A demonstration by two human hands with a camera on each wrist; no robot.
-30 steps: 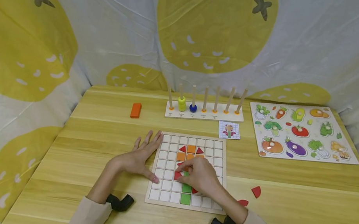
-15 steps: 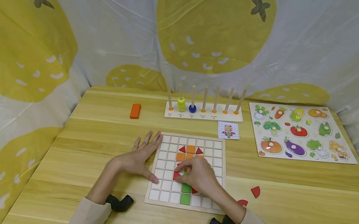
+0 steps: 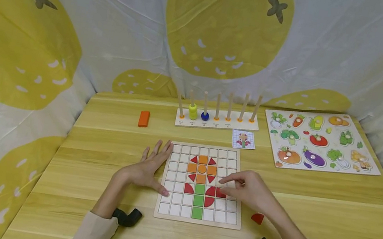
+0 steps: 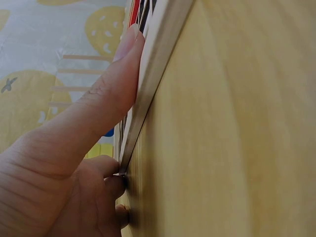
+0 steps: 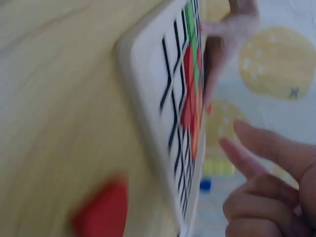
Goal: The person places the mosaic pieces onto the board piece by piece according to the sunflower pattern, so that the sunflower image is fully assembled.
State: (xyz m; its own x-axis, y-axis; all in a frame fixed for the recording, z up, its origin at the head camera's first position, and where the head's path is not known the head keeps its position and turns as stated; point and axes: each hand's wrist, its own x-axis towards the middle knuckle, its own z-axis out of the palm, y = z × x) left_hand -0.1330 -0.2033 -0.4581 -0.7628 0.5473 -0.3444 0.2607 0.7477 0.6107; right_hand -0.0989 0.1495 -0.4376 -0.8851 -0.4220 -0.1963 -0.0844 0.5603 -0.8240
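— At centre frame in the head view, what lies on the tabletop [image 3: 313, 207]?
— Grid board [image 3: 227, 223]. Left hand [image 3: 147, 169] rests flat on its left edge, fingers straight; right hand [image 3: 249, 190] hovers at its right side, fingers relaxed, holding nothing.
— Left wrist view?
— Thumb [image 4: 106, 94] pressed along the board's rim [image 4: 153, 74].
— Right wrist view?
— Blurred: loose fingers [image 5: 256, 153] at right, red piece [image 5: 101, 207] at lower left.

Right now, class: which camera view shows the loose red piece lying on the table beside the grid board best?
The head view: the red piece lies sharp on the table by the grid board. The right wrist view shows it only blurred; the left wrist view misses it.
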